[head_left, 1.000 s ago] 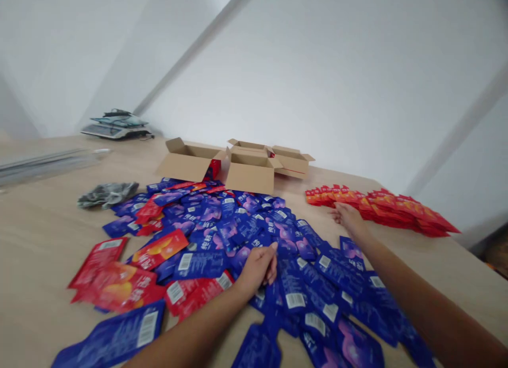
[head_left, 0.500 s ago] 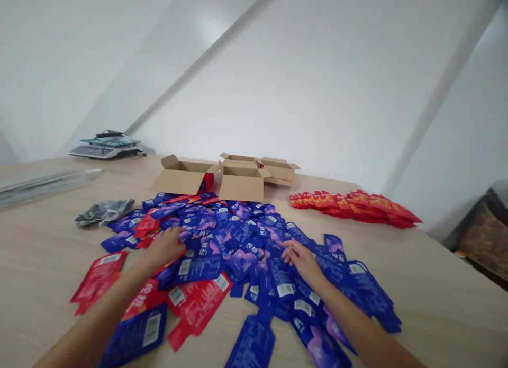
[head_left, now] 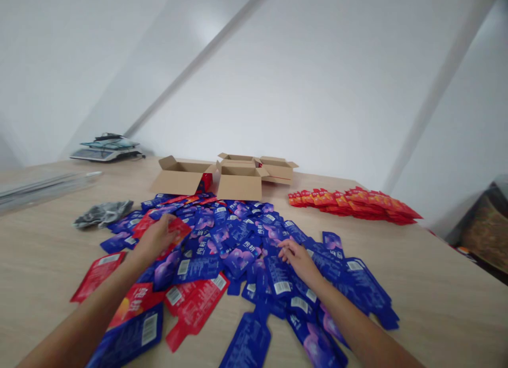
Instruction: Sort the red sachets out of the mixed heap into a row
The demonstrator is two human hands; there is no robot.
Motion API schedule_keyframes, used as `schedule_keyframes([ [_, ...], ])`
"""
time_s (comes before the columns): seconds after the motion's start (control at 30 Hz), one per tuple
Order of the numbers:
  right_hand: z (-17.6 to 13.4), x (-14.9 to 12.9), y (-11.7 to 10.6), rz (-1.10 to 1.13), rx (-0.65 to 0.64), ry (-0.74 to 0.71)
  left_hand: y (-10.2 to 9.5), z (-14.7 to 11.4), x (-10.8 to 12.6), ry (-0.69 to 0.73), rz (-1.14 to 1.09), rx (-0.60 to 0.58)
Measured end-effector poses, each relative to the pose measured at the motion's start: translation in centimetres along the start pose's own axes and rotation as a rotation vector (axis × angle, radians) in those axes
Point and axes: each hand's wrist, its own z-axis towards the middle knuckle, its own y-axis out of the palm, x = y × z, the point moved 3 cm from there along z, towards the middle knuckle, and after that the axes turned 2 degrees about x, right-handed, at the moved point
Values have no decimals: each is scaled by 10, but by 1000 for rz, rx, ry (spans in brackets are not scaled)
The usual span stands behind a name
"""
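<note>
My left hand (head_left: 157,236) grips a red pouch (head_left: 181,231) and holds it just above the left part of a spread heap of flat pouches. Most of the heap is blue pouches (head_left: 240,258) with purple pictures and white barcodes, mixed with some red ones. Over the right part of the heap is my right hand (head_left: 296,256), its fingers loosely bent and slightly apart, with nothing visible in them. Close to my left forearm lie a red pouch (head_left: 99,272) and a blue pouch (head_left: 135,333). Another red pouch (head_left: 198,304) rests at the heap's front edge.
Open cardboard boxes (head_left: 239,187) stand behind the heap, the left box (head_left: 177,181) with red and blue pouches beside it. Overlapping red pouches (head_left: 353,204) form a row at the right. A grey cloth (head_left: 103,214), clear plastic (head_left: 43,185) and a scale (head_left: 105,153) lie at the left.
My left hand has lifted a red pouch and moved up and to the left, uncovering a blue pouch beneath. My right hand has stayed almost in place.
</note>
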Motion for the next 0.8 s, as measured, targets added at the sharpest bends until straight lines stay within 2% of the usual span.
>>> schedule_keyframes([
  [0.03, 0, 0, 0, -5, -1, 4, -4, 1, 13, 14, -21, 45],
  [0.1, 0, -6, 2, 3, 1, 10, -6, 2, 43, 50, -325, 155],
  [0.13, 0, -12, 4, 19, -3, 10, -1, 1, 59, 57, -523, 129],
  [0.2, -3, -29, 13, 70, -40, 6, 19, -5, 96, 40, -880, -37],
  [0.27, -7, -49, 28, 155, -135, 10, 43, -15, 128, -37, -1102, -134],
  [0.33, -10, -63, 44, 274, -256, 37, 67, -27, 153, -124, -1287, -158],
  [0.4, -10, -67, 54, 404, -308, 104, 87, -36, 168, -170, -1421, -173],
  [0.47, -6, -59, 53, 494, -237, 189, 102, -42, 173, -178, -1480, -195],
  [0.57, 1, -39, 34, 549, -12, 275, 116, -44, 167, -136, -1441, -270],
  [0.7, 7, -30, 10, 672, 233, 254, 135, -50, 159, -136, -1342, -459],
  [0.8, 7, -34, 11, 779, 352, 242, 149, -59, 162, -162, -1374, -601],
])
